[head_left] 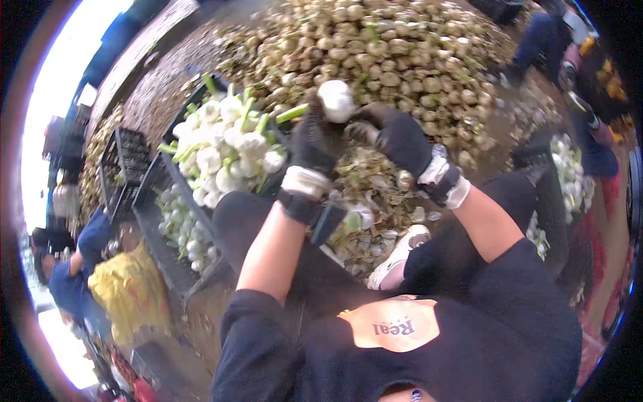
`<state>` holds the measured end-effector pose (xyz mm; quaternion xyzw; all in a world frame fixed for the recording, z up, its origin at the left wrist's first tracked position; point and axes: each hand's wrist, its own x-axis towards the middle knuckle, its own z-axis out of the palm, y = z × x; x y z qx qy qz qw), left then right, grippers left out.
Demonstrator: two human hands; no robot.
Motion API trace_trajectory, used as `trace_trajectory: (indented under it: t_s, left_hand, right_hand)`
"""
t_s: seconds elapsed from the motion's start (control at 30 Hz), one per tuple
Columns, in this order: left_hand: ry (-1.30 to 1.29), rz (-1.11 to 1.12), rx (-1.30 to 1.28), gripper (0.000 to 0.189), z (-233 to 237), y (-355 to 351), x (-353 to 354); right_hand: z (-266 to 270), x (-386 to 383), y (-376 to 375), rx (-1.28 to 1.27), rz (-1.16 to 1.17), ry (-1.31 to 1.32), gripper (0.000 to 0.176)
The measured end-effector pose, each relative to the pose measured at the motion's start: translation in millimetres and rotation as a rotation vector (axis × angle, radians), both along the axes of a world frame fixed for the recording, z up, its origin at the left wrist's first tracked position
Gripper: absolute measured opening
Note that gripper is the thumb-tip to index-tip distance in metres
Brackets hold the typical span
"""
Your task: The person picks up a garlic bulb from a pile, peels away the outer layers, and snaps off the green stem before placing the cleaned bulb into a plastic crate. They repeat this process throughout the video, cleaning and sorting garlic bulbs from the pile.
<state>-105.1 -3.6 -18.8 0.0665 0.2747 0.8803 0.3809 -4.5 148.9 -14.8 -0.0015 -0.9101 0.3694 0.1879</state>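
Dark shirt [495,315] w/ an orange patch [392,323] is filling the bottom of my head-cam feed, nearest the lens. Past it, L hand [315,141], gloved, is clamping a white bulb [335,100], which is sitting up top at the fingertips. R hand [402,137], also gloved, is bending its fingers twd the bulb's lower right; blur's hiding whether they're touching or gripping anything, so I can't tell if they're apart or tog.

Bulb's looking abt round; a green stem [291,113] is poking out left of L hand, pointing left & slightly down, apparently same piece, tho L hand is hiding the join. I'm reading the long axis as roughly L–R, bulb end right & a touch higher.

Edges: a heap of stemmed bulbs [231,144] is crowding L hand's left, w/ a black crate [147,214] holding more just past it. Ahead, a big pile of bulbs [402,60] is rising beyond the hands. Room's opening wider to R hand's right, before some white bulbs [569,174] far right. Below, btwn the legs [238,218], peel scraps [362,244] are lying near a white shoe [402,258].
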Motion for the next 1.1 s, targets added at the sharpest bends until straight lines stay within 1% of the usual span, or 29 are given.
trace_trajectory:
  t_s: [0.03,0.07,0.1,0.13,0.17,0.2,0.27,0.3,0.33,0.37,0.4,0.43,0.47,0.5,0.53,0.6,0.63,0.67,0.7,0.73,0.77,0.8,0.83,0.9,0.93,0.97,1.0,1.07,1.1]
  left_hand:
    - [0.459,0.180,-0.435,0.046,12,1,11]
    - [0.478,0.234,-0.518,0.046,8,1,9]
    - [0.493,0.285,-0.604,0.046,4,0,8]
    - [0.384,0.290,-0.494,0.044,0,-4,0]
    - [0.272,0.298,-0.382,0.042,-3,-8,-7]
    - [0.161,0.308,-0.274,0.040,-6,-11,-15]
    - [0.185,0.510,-0.243,0.036,-7,-29,-47]
    - [0.290,0.577,-0.371,0.036,8,-44,-57]
    - [0.768,0.756,-0.637,0.033,6,-70,-74]
    - [1.156,1.059,-0.951,0.030,3,-96,-91]
    - [0.929,1.052,-0.859,0.029,12,-108,-102]
    - [0.700,1.064,-0.747,0.029,21,-120,-113]
    - [0.684,1.119,-0.784,0.035,31,-126,-108]
    - [1.125,1.173,-1.221,0.047,30,-147,-119]
    - [1.323,1.082,-1.520,0.066,26,-159,-122]
    - [1.209,0.820,-1.734,0.083,13,-168,-116]
    - [1.176,0.809,-1.844,0.095,12,-168,-114]
    - [1.215,0.779,-1.855,0.095,13,-171,-112]
    - [1.254,0.850,-1.799,0.093,12,-171,-113]
    - [1.292,0.918,-1.744,0.091,11,-171,-115]
    - [1.360,0.966,-1.699,0.086,16,-169,-113]
    - [1.359,0.964,-1.697,0.086,20,-164,-112]
    - [1.415,0.999,-1.677,0.082,23,-160,-110]
    - [1.509,1.069,-1.649,0.072,31,-147,-103]
    - [1.525,1.155,-1.549,0.067,29,-138,-103]
    - [1.578,1.147,-1.545,0.065,28,-135,-100]
    - [1.628,1.139,-1.545,0.064,33,-128,-93]
    - [1.500,1.009,-1.435,0.058,35,-112,-79]
    - [1.660,1.059,-1.409,0.052,31,-108,-78]
  right_hand:
    - [3,-5,-3,0.025,-0.003,0.066,0.024]
    - [10,-9,-5,0.047,-0.011,0.132,0.019]
    - [17,-9,-9,0.063,-0.010,0.131,0.017]
    - [23,-8,-12,0.085,-0.015,0.128,0.015]
    - [23,-13,-11,0.079,-0.021,0.064,0.015]
    - [16,-18,-7,0.079,-0.022,0.041,0.015]
    - [5,-22,-3,0.121,-0.026,-0.116,0.016]
    - [-2,-22,0,0.126,-0.032,-0.125,0.016]
    - [-11,-23,4,0.055,-0.011,-0.204,0.017]
    - [-18,-23,9,-0.017,0.007,-0.284,0.019]
    - [-24,-23,16,0.081,0.016,-0.286,0.024]
    - [-35,-23,25,0.114,0.015,-0.320,0.025]
    - [-48,-22,34,0.147,0.016,-0.352,0.026]
    - [-64,-21,44,0.157,0.010,-0.363,0.026]
    - [-81,-22,54,0.165,-0.009,-0.397,0.028]
    - [-96,-25,66,0.181,-0.030,-0.439,0.029]
    - [-101,-29,71,0.201,-0.070,-0.504,0.030]
    - [-106,-32,76,0.217,-0.112,-0.570,0.031]
    - [-105,-38,79,0.221,-0.128,-0.586,0.033]
    - [-135,-48,92,0.275,-0.137,-0.552,0.035]
    - [-165,-64,102,0.223,-0.138,-0.518,0.037]
    - [-182,-79,111,0.174,-0.139,-0.480,0.039]
    - [-172,-100,107,0.175,-0.140,-0.480,0.039]
    - [-141,-141,79,0.370,-0.310,-0.730,0.044]
    - [-141,-152,73,0.329,-0.297,-0.530,0.045]
    - [-143,-163,66,0.303,-0.270,-0.337,0.047]
    - [-140,-178,57,0.281,-0.286,-0.259,0.049]
    - [-148,-209,48,0.428,-0.301,-0.373,0.052]
    - [-166,-222,50,0.485,-0.262,-0.173,0.053]
